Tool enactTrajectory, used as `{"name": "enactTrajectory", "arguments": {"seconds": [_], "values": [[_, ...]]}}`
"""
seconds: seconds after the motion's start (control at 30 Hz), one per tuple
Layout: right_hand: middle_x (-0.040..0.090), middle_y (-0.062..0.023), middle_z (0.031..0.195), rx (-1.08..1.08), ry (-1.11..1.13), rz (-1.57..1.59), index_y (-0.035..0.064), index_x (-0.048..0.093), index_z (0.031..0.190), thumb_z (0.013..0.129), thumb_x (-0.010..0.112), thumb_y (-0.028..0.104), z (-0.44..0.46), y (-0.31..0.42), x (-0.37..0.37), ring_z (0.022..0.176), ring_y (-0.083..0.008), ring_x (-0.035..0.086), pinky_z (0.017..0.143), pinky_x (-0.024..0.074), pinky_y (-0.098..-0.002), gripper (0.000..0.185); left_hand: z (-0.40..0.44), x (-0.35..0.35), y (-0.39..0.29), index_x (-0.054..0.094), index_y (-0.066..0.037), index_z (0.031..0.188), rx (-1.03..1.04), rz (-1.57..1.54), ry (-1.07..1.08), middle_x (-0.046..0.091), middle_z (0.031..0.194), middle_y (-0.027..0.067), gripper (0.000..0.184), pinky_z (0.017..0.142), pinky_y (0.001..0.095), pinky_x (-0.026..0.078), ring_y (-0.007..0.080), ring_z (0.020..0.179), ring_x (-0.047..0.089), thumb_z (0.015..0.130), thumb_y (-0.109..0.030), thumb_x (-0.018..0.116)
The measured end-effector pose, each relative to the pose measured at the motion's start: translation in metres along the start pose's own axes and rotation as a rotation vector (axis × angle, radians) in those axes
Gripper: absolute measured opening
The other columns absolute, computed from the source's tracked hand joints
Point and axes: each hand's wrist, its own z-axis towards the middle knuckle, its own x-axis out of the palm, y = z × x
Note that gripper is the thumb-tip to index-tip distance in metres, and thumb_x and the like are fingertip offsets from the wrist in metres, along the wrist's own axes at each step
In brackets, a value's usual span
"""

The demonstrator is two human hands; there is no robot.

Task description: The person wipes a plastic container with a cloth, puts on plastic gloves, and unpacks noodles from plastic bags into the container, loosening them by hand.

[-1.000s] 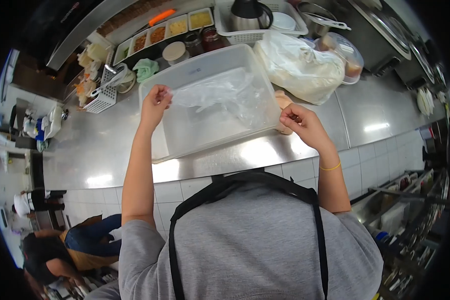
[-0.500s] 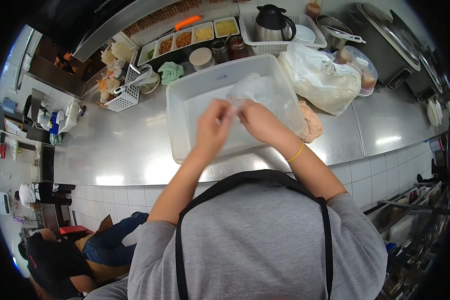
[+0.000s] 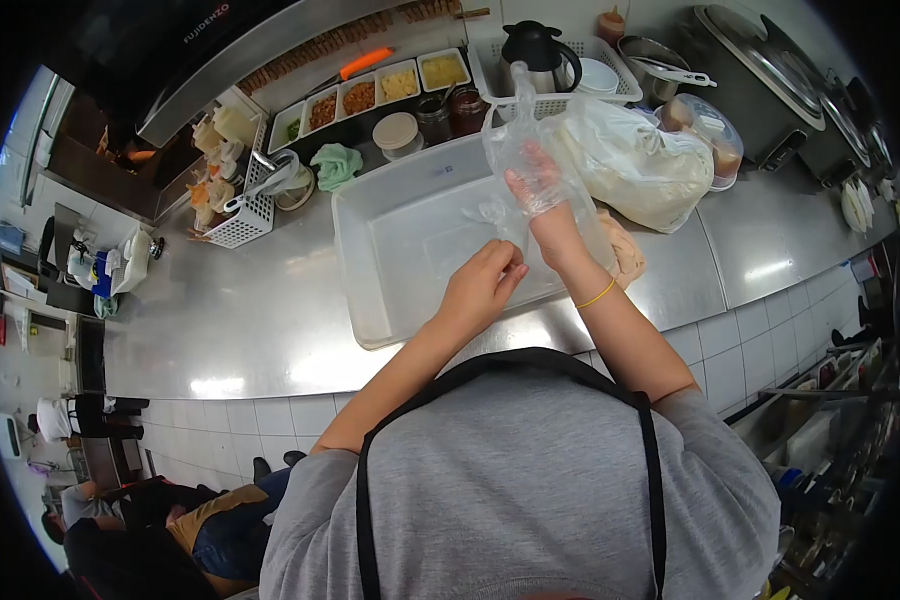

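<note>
My right hand is inside a clear, thin plastic glove, its fingers pointing away from me and somewhat apart. The loose upper end of the glove stands up past my fingertips. Beside that wrist, my left hand is closed, thumb against curled fingers, at the edge of the clear plastic; the exact grip is partly hidden. Both hands are over a large translucent plastic tub on the steel counter. More crumpled clear film shows just beyond my left fingers.
Right of the tub sit a full white plastic bag and a peach cloth. Behind are topping containers, lidded jars and a black-topped jug in a basket. A green cloth lies left. People are on the left.
My hands have separated. The right has gone forward and into the clear glove, its fingers spreading; the left has moved right and nearer to me. The people at lower left have shifted.
</note>
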Motion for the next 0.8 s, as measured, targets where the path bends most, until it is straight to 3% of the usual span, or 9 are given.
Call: {"name": "enactTrajectory", "arguments": {"seconds": [0.03, 0.1, 0.2, 0.33, 0.4, 0.5, 0.63, 0.7, 0.8], "values": [[0.041, -0.0099, 0.130, -0.003, -0.004, -0.001, 0.0095, 0.040, 0.128, 0.084, 0.058, 0.024, 0.001, 0.001, -0.002, 0.118, -0.0249, 0.039, 0.098, 0.0311, -0.0364, 0.050, 0.001, 0.000, -0.004, 0.046, -0.004, 0.087, 0.005, 0.000, 0.002, 0.052, 0.080, 0.0113, 0.016, 0.058, 0.0324, 0.043, 0.0249, 0.070, 0.052, 0.086, -0.019, 0.053], [0.044, -0.0119, 0.125, -0.347, -0.014, -0.389, 0.0091, 0.044, 0.125, 0.079, 0.063, 0.020, 0.003, 0.007, -0.004, 0.118, -0.0250, 0.039, 0.098, 0.0309, -0.0366, 0.051, 0.007, -0.003, -0.021, 0.046, -0.005, 0.087, -0.059, -0.105, -0.191, 0.052, 0.080, 0.0098, 0.017, 0.060, 0.0316, 0.043, 0.0251, 0.070, 0.053, 0.086, -0.020, 0.053], [0.051, -0.0124, 0.115, -0.449, 0.011, -0.458, 0.0080, 0.048, 0.119, 0.076, 0.065, 0.017, 0.000, 0.011, -0.001, 0.111, -0.0224, 0.045, 0.094, 0.0342, -0.0331, 0.047, 0.019, -0.007, -0.022, 0.048, -0.001, 0.082, -0.082, -0.145, -0.179, 0.048, 0.074, 0.0091, 0.017, 0.063, 0.0302, 0.042, 0.0211, 0.066, 0.050, 0.086, -0.016, 0.054], [0.056, -0.0117, 0.108, -0.235, 0.077, -0.206, 0.0041, 0.053, 0.111, 0.076, 0.065, 0.014, 0.005, 0.013, -0.011, 0.100, -0.0225, 0.053, 0.086, 0.0411, -0.0314, 0.038, 0.023, -0.001, -0.005, 0.047, -0.001, 0.078, 0.008, -0.013, -0.099, 0.047, 0.073, 0.0083, 0.017, 0.061, 0.0292, 0.040, 0.0184, 0.063, 0.048, 0.087, -0.015, 0.052], [0.057, -0.0057, 0.102, -0.019, 0.080, 0.250, 0.0033, 0.053, 0.110, 0.081, 0.062, 0.016, 0.003, 0.015, -0.008, 0.094, -0.0149, 0.052, 0.086, 0.0399, -0.0262, 0.033, 0.022, 0.001, -0.002, 0.048, -0.001, 0.077, -0.037, -0.085, -0.076, 0.046, 0.072, 0.0078, 0.017, 0.060, 0.0286, 0.039, 0.0178, 0.062, 0.046, 0.088, -0.014, 0.051], [0.056, -0.0050, 0.106, -0.035, 0.091, 0.229, 0.0023, 0.052, 0.111, 0.083, 0.060, 0.016, 0.001, 0.025, -0.009, 0.095, -0.0135, 0.051, 0.086, 0.0395, -0.0261, 0.032, 0.020, 0.003, -0.010, 0.049, -0.001, 0.080, 0.059, -0.192, -0.231, 0.046, 0.073, 0.0124, 0.018, 0.060, 0.0340, 0.040, 0.0270, 0.064, 0.048, 0.087, -0.018, 0.051], [0.054, -0.0063, 0.108, -0.133, -0.008, 0.214, 0.0027, 0.051, 0.113, 0.080, 0.062, 0.011, -0.005, 0.029, -0.004, 0.098, -0.0147, 0.051, 0.085, 0.0414, -0.0274, 0.036, 0.028, 0.002, -0.027, 0.049, -0.002, 0.085, 0.029, -0.291, -0.349, 0.046, 0.073, 0.0128, 0.015, 0.061, 0.0345, 0.040, 0.0273, 0.065, 0.048, 0.087, -0.017, 0.051], [0.052, -0.0078, 0.111, -0.314, -0.094, 0.031, 0.0026, 0.048, 0.116, 0.079, 0.062, 0.010, -0.008, 0.027, -0.006, 0.102, -0.0169, 0.050, 0.088, 0.0405, -0.0290, 0.041, 0.030, 0.004, -0.028, 0.048, -0.002, 0.086, 0.059, -0.294, -0.173, 0.047, 0.073, 0.0124, 0.014, 0.061, 0.0339, 0.041, 0.0279, 0.067, 0.049, 0.087, -0.016, 0.050], [0.051, -0.0092, 0.112, -0.364, -0.196, -0.075, 0.0026, 0.047, 0.117, 0.078, 0.062, 0.009, -0.007, 0.028, -0.030, 0.104, -0.0191, 0.049, 0.090, 0.0399, -0.0316, 0.043, 0.034, 0.013, -0.029, 0.048, -0.003, 0.083, 0.087, -0.205, -0.067, 0.049, 0.074, 0.0118, 0.014, 0.061, 0.0345, 0.041, 0.0280, 0.069, 0.050, 0.087, -0.017, 0.049]]}}
